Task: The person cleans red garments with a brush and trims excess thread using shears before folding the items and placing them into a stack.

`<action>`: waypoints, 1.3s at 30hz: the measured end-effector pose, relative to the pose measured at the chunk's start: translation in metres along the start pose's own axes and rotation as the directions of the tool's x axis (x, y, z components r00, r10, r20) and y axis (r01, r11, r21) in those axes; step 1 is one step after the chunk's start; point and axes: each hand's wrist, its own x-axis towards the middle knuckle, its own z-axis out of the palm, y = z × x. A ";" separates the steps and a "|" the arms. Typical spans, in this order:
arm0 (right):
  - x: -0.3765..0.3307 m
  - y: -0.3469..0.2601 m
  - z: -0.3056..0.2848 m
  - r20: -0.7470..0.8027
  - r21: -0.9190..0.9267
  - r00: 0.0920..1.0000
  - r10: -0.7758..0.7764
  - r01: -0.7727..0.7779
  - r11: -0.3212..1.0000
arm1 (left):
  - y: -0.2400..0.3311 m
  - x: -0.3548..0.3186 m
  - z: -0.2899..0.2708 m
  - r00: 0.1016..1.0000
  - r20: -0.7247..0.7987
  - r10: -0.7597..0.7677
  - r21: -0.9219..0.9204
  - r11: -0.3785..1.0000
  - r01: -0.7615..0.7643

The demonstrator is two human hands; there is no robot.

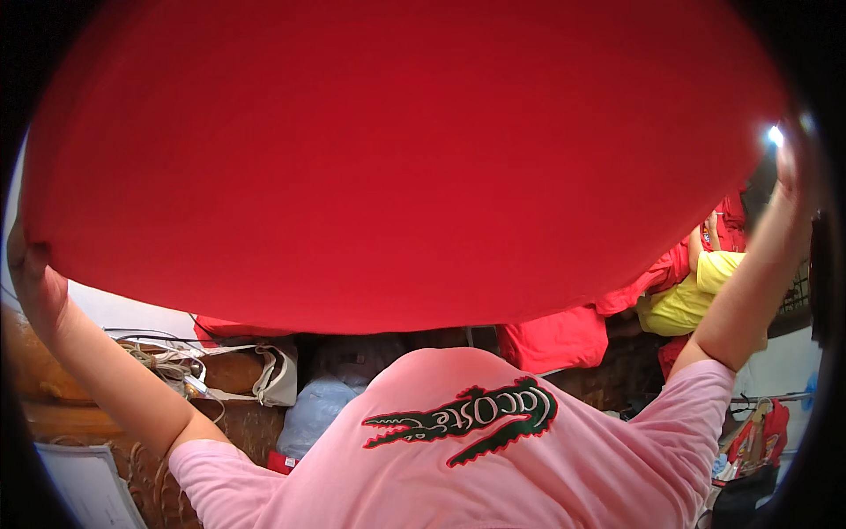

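A large red cloth is held up and spread wide close before me, filling most of the upper picture. It hangs smooth, and its lower edge curves across above my chest. At the far left, my left hand is closed on the cloth's edge, with its fingers partly hidden by the fabric. My right hand is raised at the far right by the opposite edge. That hand is dim and blurred, but it appears closed on the cloth there. Both arms are stretched out to the sides.
A person in a yellow shirt is beyond my right arm, near piled red cloth. At left, cables lie on carved wooden furniture. A pale blue plastic bag is beside it. Items hang at the lower right.
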 end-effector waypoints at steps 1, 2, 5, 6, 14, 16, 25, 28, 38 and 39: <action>0.003 0.011 0.019 0.062 0.086 0.994 0.094 -0.100 0.991 | 0.008 0.006 0.004 0.998 0.043 -0.053 -0.006 0.999 0.053; 0.008 0.023 0.043 0.126 0.162 0.976 0.176 -0.195 0.967 | 0.012 0.018 0.021 0.975 0.184 -0.128 -0.028 0.990 0.135; 0.029 0.059 0.120 0.256 0.363 0.909 0.329 -0.406 0.839 | 0.013 0.060 0.114 0.926 0.187 -0.327 0.295 0.918 0.265; 0.040 0.064 0.143 0.276 0.387 0.893 0.357 -0.443 0.809 | -0.024 0.068 0.140 0.929 0.077 -0.361 0.427 0.855 0.296; 0.048 0.030 0.131 -0.189 0.497 0.982 0.004 0.092 0.863 | -0.008 0.060 0.114 0.847 -0.220 0.483 0.840 0.536 -0.087; 0.018 0.031 0.105 -0.234 0.322 0.971 -0.042 0.118 0.939 | 0.009 0.019 0.126 0.842 -0.367 0.396 0.760 0.649 0.027; -0.293 -0.037 0.168 0.708 0.492 0.609 0.358 -0.789 0.368 | -0.054 -0.247 0.262 0.937 -0.328 -0.118 0.551 0.782 0.291; -0.411 -0.047 0.212 0.854 0.319 0.341 0.394 -0.940 0.122 | -0.093 -0.320 0.299 0.957 -0.173 -0.234 0.623 0.726 0.290; -0.505 -0.042 0.290 0.775 0.031 0.384 0.501 -0.816 0.578 | -0.194 -0.380 0.346 0.814 0.048 -0.579 0.430 0.748 0.507; -0.480 -0.046 0.301 0.770 -0.034 0.405 0.493 -0.745 0.666 | -0.205 -0.380 0.352 0.802 -0.064 -0.594 0.521 0.665 0.534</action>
